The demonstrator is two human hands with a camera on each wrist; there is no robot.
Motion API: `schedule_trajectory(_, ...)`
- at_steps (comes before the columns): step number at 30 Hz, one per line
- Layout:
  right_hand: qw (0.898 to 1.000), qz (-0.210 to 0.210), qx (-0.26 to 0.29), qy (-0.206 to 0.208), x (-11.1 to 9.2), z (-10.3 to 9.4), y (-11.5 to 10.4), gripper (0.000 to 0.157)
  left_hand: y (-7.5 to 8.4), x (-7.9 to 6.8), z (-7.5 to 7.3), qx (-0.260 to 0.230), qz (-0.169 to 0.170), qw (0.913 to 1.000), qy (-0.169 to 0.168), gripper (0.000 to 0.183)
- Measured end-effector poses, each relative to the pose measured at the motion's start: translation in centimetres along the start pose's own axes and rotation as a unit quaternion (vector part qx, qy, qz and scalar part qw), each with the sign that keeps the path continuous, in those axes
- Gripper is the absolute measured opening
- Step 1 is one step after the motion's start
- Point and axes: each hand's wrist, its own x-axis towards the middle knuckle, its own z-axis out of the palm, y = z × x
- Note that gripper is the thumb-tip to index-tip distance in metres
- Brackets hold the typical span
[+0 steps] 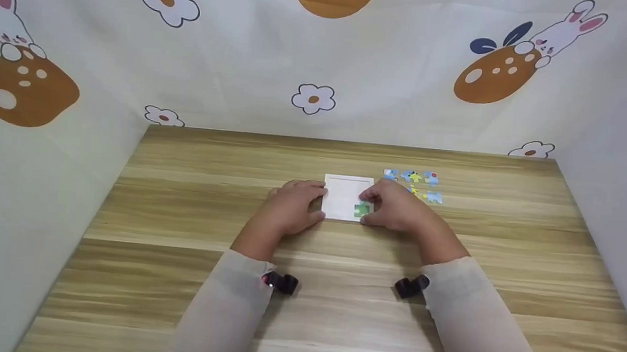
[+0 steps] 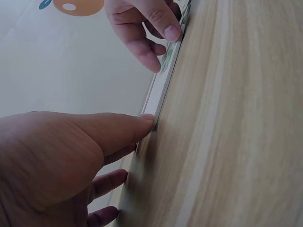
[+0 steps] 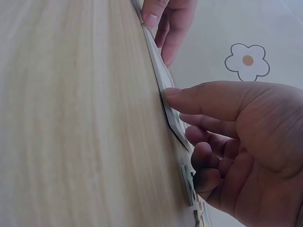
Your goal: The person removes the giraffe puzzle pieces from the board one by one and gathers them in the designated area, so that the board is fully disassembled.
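A small white puzzle tray [image 1: 340, 198] with a raised rim lies flat on the wooden table. In its front right corner sits a green puzzle piece [image 1: 362, 211]. My left hand [image 1: 294, 205] rests at the tray's left edge, fingers and thumb extended, the thumb touching the front left corner. Around the green piece my right hand [image 1: 399, 206] has its index finger behind and its thumb in front, at the tray's edge. The right wrist view shows the other fingers [image 3: 208, 177] of that hand curled. Exact contact with the piece is partly hidden.
Several loose puzzle pieces [image 1: 431, 178], mostly blue and yellow, lie beyond and right of the tray, some partly behind the right hand. The wooden table [image 1: 203, 200] meets a patterned cloth wall [image 1: 241, 90] at the back and sides.
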Motion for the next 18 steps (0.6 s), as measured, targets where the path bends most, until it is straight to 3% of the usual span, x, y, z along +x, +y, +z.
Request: schedule_trajectory(18, 1.000, 0.013, 0.012, -0.002, -0.01, -0.19, -0.26, 0.041, -0.02, 0.08, 0.14, 0.012, 0.002, 0.9999, 0.002, 0.057)
